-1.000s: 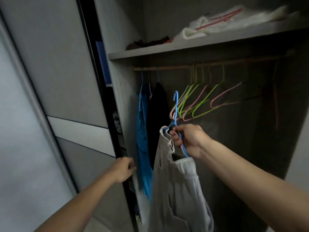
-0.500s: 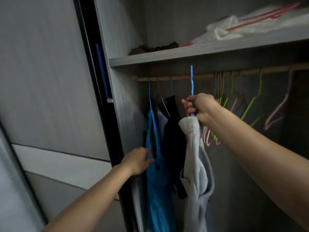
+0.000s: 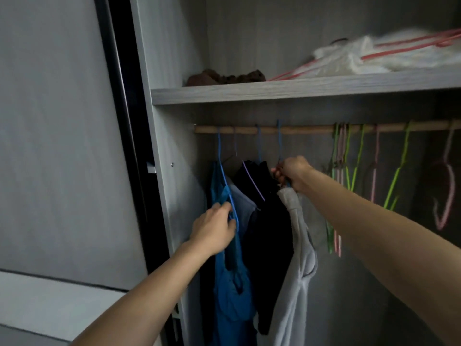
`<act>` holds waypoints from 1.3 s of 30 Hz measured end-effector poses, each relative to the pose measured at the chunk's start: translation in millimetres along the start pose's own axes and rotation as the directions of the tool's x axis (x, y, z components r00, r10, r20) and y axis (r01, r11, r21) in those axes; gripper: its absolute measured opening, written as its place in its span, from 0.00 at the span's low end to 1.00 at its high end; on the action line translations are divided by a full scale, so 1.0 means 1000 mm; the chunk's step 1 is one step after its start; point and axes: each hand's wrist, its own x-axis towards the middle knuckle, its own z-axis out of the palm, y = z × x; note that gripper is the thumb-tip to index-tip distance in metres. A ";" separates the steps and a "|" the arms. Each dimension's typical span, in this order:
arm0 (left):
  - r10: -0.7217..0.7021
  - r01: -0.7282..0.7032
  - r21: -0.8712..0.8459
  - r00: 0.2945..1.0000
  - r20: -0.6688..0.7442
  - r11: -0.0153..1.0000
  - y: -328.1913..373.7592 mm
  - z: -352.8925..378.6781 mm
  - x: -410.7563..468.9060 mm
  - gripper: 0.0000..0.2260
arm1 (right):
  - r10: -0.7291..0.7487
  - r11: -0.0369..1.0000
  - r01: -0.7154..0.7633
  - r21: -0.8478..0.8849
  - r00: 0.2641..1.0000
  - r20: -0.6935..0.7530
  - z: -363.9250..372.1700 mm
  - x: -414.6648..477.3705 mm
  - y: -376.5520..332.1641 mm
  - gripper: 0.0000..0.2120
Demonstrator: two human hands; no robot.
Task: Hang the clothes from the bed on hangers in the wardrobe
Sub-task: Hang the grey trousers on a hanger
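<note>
Hanger (image 3: 280, 146) now on rod (image 3: 304, 129), R hand (image 3: 291, 171) gripping

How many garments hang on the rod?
4: a blue top at left, a pale shirt beside it, a black garment, a grey garment under the right hand. Others may hide.

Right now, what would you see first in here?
Two hands in the middle: the right hand grips a hanger carrying grey clothes under the rod, while the left hand holds a blue top. Bright green and pink hangers dangle empty on the right.
</note>
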 end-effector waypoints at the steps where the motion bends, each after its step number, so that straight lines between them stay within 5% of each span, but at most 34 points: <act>1: -0.002 0.002 0.005 1.000 -0.016 1.000 -0.001 -0.001 0.006 0.13 | 0.005 1.000 -0.005 0.000 1.000 0.027 0.001 0.003 0.008 0.10; 4: -0.006 0.006 -0.002 0.996 -0.088 1.000 0.002 -0.004 0.027 0.13 | -0.019 0.999 0.025 -0.033 0.988 0.150 -0.005 0.004 0.019 0.08; 7: 0.029 -0.040 -0.041 0.970 -0.241 0.998 0.019 -0.008 0.048 0.11 | -0.103 0.909 0.189 -0.371 0.966 0.239 -0.029 0.009 0.009 0.13; 9: 0.099 -0.123 -0.050 0.937 -0.334 0.991 0.037 -0.010 0.060 0.10 | -0.245 0.693 0.334 -0.639 0.943 0.227 -0.052 0.013 -0.004 0.16; 12: 0.272 -0.312 -0.040 0.878 -0.393 0.949 0.071 -0.005 0.076 0.09 | -0.534 0.167 0.307 -0.937 0.827 0.176 -0.085 0.007 -0.021 0.17; 15: 0.444 -0.432 0.105 0.859 -0.256 0.896 0.101 0.016 0.093 0.13 | -0.512 -0.154 0.132 -0.979 0.837 0.194 -0.104 -0.005 -0.026 0.20; 17: 0.477 -0.441 0.232 0.870 -0.124 0.867 0.112 0.031 0.102 0.15 | -0.459 -0.276 0.065 -0.959 0.867 0.192 -0.109 -0.007 -0.022 0.19; 21: 0.425 -0.398 0.258 0.903 -0.057 0.880 0.114 0.039 0.116 0.15 | -0.473 -0.267 0.042 -0.963 0.865 0.169 -0.118 0.003 -0.017 0.12; 32: 0.386 -0.388 0.393 0.918 0.089 0.834 0.092 0.024 0.113 0.15 | -0.622 0.105 0.188 -0.977 0.779 0.083 -0.099 -0.041 -0.044 0.19; 39: 0.425 -0.438 0.354 0.897 0.120 0.826 0.093 0.028 0.098 0.14 | -0.577 0.252 0.127 -0.959 0.816 -0.043 -0.117 -0.110 0.005 0.16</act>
